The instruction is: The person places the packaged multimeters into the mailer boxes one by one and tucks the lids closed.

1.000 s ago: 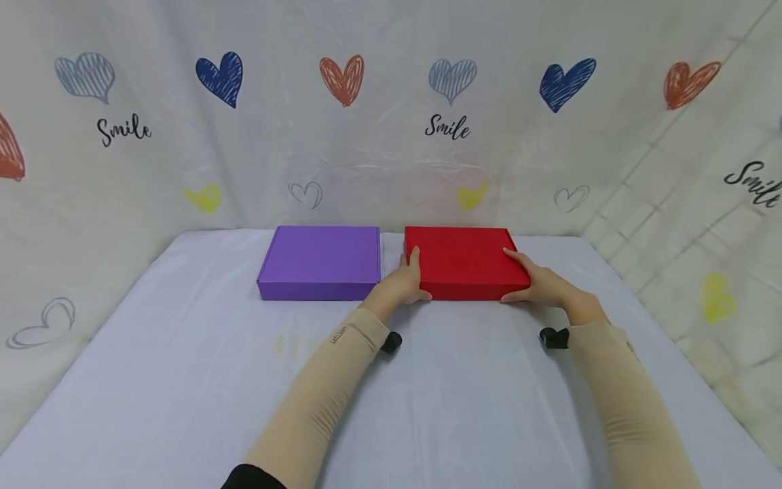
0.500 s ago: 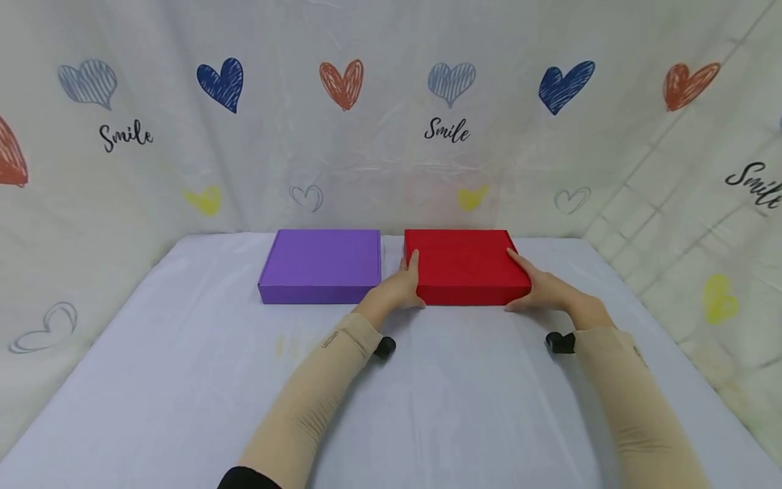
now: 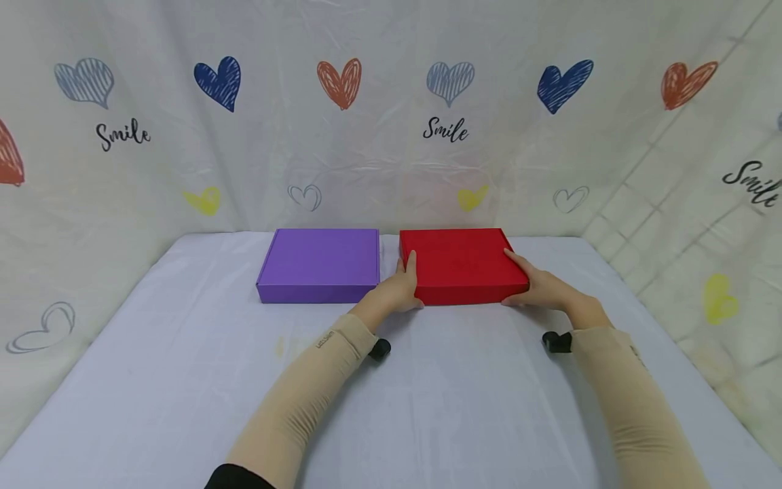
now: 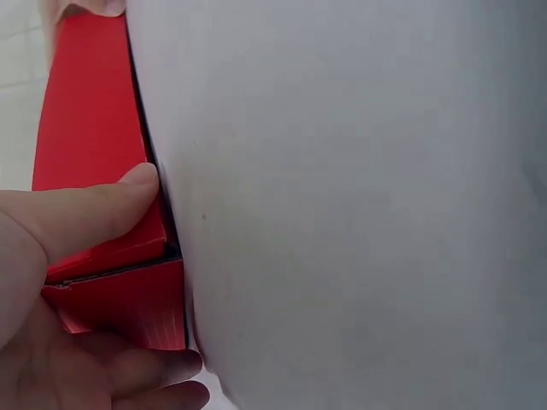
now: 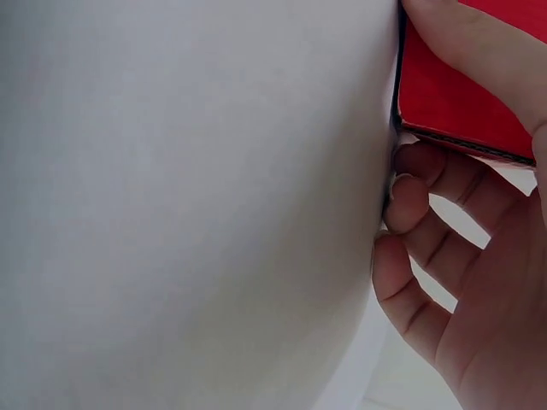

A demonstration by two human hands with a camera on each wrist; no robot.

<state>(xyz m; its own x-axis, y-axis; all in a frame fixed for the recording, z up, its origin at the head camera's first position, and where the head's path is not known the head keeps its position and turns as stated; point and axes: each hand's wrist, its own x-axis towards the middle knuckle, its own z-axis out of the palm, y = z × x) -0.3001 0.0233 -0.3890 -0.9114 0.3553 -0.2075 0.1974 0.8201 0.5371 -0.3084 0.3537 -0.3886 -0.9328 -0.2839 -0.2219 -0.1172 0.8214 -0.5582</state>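
Observation:
A flat red cardboard box point(image 3: 461, 261) lies near the far edge of the table, between both hands. My left hand point(image 3: 394, 288) grips its near left corner; in the left wrist view the thumb point(image 4: 102, 209) presses on the front face while fingers point(image 4: 137, 369) lie along the left side. At the near right corner, my right hand point(image 3: 540, 284) holds the box. Its thumb point(image 5: 466, 43) lies across the front face in the right wrist view, and curled fingers point(image 5: 410, 201) reach behind the corner, their tips close to the cloth.
A closed purple box point(image 3: 320, 261) lies left of the red one, a narrow gap apart and close to my left hand. White cloth point(image 3: 464, 394) covers the table. Behind it hangs a curtain point(image 3: 379, 149) printed with hearts and "Smile".
The red box has moved slightly left toward the purple box and turned a little. Both hands stay at its corners; the left one has shifted slightly left.

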